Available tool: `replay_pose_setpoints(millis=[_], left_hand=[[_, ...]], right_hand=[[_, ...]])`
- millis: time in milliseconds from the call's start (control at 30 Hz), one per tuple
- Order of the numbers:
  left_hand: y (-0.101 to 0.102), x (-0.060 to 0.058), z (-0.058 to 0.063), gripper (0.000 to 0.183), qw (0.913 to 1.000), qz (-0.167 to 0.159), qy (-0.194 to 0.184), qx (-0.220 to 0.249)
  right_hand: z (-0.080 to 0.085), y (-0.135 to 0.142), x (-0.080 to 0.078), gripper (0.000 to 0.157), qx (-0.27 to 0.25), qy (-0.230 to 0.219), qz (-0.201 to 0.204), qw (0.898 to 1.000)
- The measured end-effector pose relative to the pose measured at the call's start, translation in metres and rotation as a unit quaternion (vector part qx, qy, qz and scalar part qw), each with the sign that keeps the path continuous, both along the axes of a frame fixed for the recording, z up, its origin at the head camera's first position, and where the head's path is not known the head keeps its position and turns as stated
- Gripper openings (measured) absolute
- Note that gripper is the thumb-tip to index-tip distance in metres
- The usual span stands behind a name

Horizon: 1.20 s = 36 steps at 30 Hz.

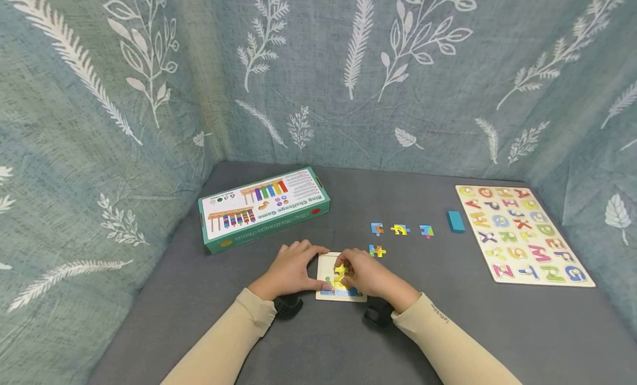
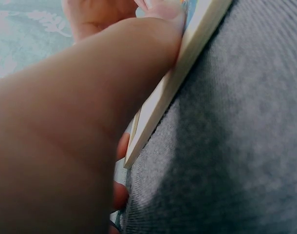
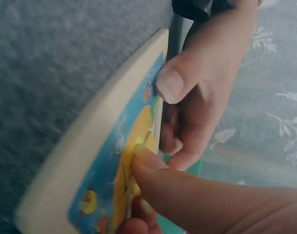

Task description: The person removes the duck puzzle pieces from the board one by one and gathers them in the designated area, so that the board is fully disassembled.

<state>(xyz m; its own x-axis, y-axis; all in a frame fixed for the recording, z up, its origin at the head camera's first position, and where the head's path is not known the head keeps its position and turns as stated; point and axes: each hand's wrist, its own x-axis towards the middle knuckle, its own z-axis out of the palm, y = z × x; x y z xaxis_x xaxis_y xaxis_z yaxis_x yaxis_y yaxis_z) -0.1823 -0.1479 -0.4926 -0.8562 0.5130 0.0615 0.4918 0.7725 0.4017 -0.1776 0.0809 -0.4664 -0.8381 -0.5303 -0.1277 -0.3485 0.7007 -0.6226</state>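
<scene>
A small wooden jigsaw board [image 1: 325,259] lies in front of me, its lower part filled with blue and yellow pieces. My left hand [image 1: 292,270] grips the board's left side; in the right wrist view its thumb [image 3: 172,85] rests on the picture near the rim. My right hand [image 1: 367,275] holds a yellow puzzle piece [image 1: 340,270] over the board's middle. The right thumb [image 3: 148,161] presses on the yellow part, while its other fingertips are partly hidden. In the left wrist view, the left forearm covers much of the board's edge [image 2: 153,109].
Loose puzzle pieces lie beyond the right hand, among them a yellow one [image 1: 400,229] and a blue-yellow one [image 1: 377,251]. A teal block [image 1: 455,221] sits beside an alphabet board [image 1: 527,235] at the right. A Ring Challenge Game box [image 1: 264,208] stands back left.
</scene>
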Motion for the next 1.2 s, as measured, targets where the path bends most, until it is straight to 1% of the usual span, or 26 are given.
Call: replay_pose_setpoints(millis=[133, 267, 367, 467, 567, 633, 667, 733, 800, 867, 967, 1067, 1200], left_hand=[[0.001, 0.0, 0.0, 0.081, 1.0, 0.002, -0.001, -0.004], [0.002, -0.001, 0.002, 0.081, 1.0, 0.003, -0.003, -0.007], [0.004, -0.002, 0.002, 0.081, 1.0, -0.001, -0.004, -0.006], [0.004, -0.003, 0.001, 0.082, 1.0, -0.004, -0.004, -0.001], [0.003, -0.003, -0.001, 0.083, 1.0, -0.002, -0.003, 0.0], [0.001, -0.003, -0.003, 0.084, 1.0, 0.0, -0.002, -0.001], [0.001, -0.003, -0.003, 0.085, 1.0, 0.0, -0.003, 0.0], [-0.001, -0.002, -0.004, 0.086, 1.0, 0.0, -0.001, 0.002], [-0.002, -0.001, -0.003, 0.086, 1.0, 0.0, -0.002, 0.005], [0.0, -0.002, -0.003, 0.086, 1.0, -0.001, -0.003, 0.008], [0.0, -0.002, -0.003, 0.085, 0.9999, 0.002, -0.008, 0.008], [0.0, -0.002, -0.003, 0.086, 0.9999, 0.003, -0.011, 0.008], [0.001, -0.002, -0.003, 0.086, 0.9999, 0.002, -0.012, 0.01]], right_hand=[[-0.003, 0.002, 0.001, 0.031, -0.016, -0.009, -0.003, 1.0], [-0.006, 0.009, 0.001, 0.026, -0.042, -0.012, 0.0, 0.999], [-0.004, 0.017, -0.001, 0.022, -0.054, -0.009, -0.003, 0.998], [0.001, 0.027, -0.004, 0.027, -0.083, -0.015, -0.005, 0.996], [0.009, 0.042, -0.009, 0.035, -0.122, -0.018, -0.017, 0.992], [0.014, 0.056, -0.014, 0.036, -0.14, -0.014, -0.041, 0.989], [0.016, 0.063, -0.016, 0.035, -0.145, -0.012, -0.06, 0.988], [0.021, 0.079, -0.022, 0.028, -0.139, -0.007, -0.101, 0.985], [0.024, 0.093, -0.027, 0.021, -0.118, -0.003, -0.141, 0.983], [0.024, 0.107, -0.032, 0.016, -0.093, 0.003, -0.175, 0.98], [0.019, 0.121, -0.035, 0.013, -0.057, 0.011, -0.195, 0.979], [0.01, 0.125, -0.036, 0.012, -0.061, 0.006, -0.201, 0.978], [-0.001, 0.125, -0.036, 0.014, -0.07, 0.014, -0.207, 0.976]])
